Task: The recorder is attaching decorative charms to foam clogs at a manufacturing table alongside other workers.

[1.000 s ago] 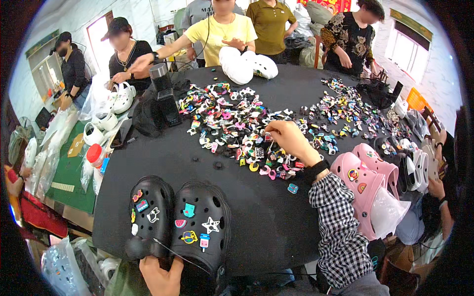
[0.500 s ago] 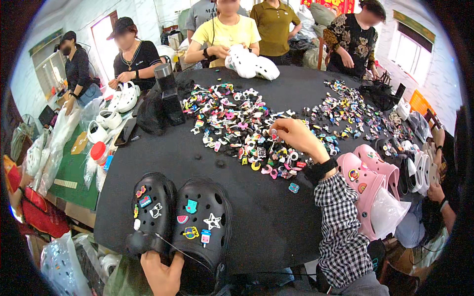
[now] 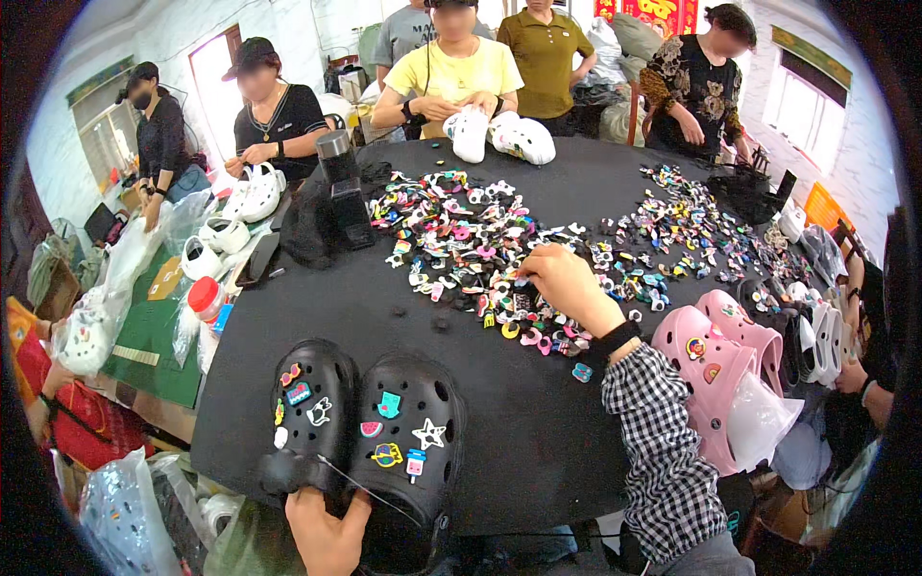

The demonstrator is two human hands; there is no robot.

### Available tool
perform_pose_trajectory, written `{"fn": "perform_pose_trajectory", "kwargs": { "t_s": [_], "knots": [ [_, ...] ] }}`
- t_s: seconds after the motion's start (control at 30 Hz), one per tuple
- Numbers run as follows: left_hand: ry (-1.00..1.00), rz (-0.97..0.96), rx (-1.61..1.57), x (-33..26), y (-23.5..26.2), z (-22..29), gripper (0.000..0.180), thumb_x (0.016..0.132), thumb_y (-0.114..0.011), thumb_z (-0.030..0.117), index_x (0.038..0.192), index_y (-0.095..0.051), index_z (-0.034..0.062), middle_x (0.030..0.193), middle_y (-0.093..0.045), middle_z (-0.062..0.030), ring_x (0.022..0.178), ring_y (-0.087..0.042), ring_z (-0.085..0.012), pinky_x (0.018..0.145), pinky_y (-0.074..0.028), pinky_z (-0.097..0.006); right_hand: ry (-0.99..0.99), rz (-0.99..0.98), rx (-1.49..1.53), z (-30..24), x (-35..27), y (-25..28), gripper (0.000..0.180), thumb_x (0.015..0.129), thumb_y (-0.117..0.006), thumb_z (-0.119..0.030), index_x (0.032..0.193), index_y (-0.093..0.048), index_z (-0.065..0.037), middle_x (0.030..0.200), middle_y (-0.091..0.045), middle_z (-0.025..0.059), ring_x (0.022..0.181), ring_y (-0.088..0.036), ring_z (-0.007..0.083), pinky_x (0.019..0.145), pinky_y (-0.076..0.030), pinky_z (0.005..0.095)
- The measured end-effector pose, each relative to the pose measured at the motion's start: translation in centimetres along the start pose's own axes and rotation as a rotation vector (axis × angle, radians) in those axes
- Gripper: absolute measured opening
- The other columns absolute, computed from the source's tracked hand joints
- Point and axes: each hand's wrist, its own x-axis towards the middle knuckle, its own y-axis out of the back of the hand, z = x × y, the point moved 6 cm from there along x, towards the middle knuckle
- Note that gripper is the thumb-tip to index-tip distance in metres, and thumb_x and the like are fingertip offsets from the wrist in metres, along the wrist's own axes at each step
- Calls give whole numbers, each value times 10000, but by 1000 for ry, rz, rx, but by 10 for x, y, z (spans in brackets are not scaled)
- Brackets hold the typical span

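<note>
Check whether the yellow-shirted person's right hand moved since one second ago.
Yes: rightward in view. That co-worker's right hand passed from left of the black box to right of it, by white clogs.

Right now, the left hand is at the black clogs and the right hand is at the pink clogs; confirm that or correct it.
The right hand is not at the pink clogs: the head view shows it at the pile of colourful charms. The left hand is indeed at the black clogs.
</note>
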Motion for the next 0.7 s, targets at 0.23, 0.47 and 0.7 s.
{"fn": "perform_pose_trajectory", "kwargs": {
  "t_s": [0.23, 0.47, 0.7],
  "knots": [
    [33, -9, -10, 3, 1, 5, 408, 794, -751, 235, 975, -591, -94, 923, -575, -289, 899, -513, -473, 830, -401, -506, -8, -16, -17, -6, 0, 4, 125, 773, -577, -46, 848, -675, -68, 880, -637, 96, 910, -628, 313, 798, -515, 438],
    [37, 7, -138, 0, -12, -22, 361, 725, -763, 194, 940, -631, -63, 936, -645, -243, 847, -613, -445, 757, -475, -484, 31, -39, -113, -8, -1, -3, 95, 791, -633, -89, 869, -679, -58, 862, -626, 102, 855, -622, 318, 763, -505, 430],
    [256, -292, 94, 9, -14, -9, 443, 838, -687, 273, 1140, -604, -39, 1231, -568, -258, 1080, -554, -409, 897, -458, -488, -21, 23, -41, -3, -6, -4, 79, 846, -601, -150, 832, -660, -99, 845, -631, 107, 801, -661, 333, 708, -539, 461]
  ]
}}
